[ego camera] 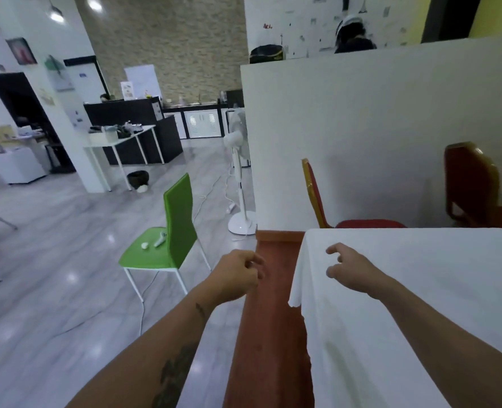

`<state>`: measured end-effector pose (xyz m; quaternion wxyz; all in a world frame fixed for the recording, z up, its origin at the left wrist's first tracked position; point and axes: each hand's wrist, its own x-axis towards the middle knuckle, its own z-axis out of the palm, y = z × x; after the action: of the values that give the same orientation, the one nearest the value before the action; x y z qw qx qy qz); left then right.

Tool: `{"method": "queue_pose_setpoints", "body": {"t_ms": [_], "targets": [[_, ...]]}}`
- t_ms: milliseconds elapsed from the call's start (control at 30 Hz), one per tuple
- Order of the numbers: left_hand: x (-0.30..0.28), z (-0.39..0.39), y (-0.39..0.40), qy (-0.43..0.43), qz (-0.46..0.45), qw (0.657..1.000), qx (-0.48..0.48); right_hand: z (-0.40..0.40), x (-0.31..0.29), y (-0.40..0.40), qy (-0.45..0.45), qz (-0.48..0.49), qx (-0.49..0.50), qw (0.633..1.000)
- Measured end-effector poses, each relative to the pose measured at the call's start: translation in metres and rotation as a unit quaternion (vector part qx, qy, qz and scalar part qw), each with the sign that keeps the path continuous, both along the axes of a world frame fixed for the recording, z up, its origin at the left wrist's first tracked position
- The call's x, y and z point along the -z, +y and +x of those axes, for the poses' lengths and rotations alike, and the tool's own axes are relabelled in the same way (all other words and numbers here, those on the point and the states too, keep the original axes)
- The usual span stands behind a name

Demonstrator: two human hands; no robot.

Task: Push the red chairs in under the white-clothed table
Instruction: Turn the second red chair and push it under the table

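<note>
Red chair w/ gold frame (pixel 326 201) sits at 12 o'clock off the table (pixel 420 290) far edge, backrest upright; R hand (pixel 351 270) nearer, L hand (pixel 238 275) alongside, both grips loose, half-curled, holding nothing.

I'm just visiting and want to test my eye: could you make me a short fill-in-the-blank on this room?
1. The chair standing alone on the grey floor is ____ in colour.
2. The cloth over the table is ____.
3. The white pedestal fan stands ____ the white partition wall.
4. The number of red chairs with gold frames at the table's far side is ____.

Missing words: green; white; beside; two
</note>
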<state>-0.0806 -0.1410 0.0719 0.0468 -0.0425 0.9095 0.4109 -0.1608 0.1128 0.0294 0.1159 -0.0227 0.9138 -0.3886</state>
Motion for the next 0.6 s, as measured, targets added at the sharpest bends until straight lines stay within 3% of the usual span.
{"method": "queue_pose_setpoints", "body": {"t_ms": [433,600], "targets": [[-0.015,-0.259,-0.079,0.0,0.009,0.997,0.072,-0.24,-0.018,-0.08,-0.014,0.01,0.028,0.999],[-0.005,-0.365,-0.099,0.013,0.059,0.994,0.093,-0.322,-0.016,-0.105,-0.016,0.019,0.082,0.996]]}}
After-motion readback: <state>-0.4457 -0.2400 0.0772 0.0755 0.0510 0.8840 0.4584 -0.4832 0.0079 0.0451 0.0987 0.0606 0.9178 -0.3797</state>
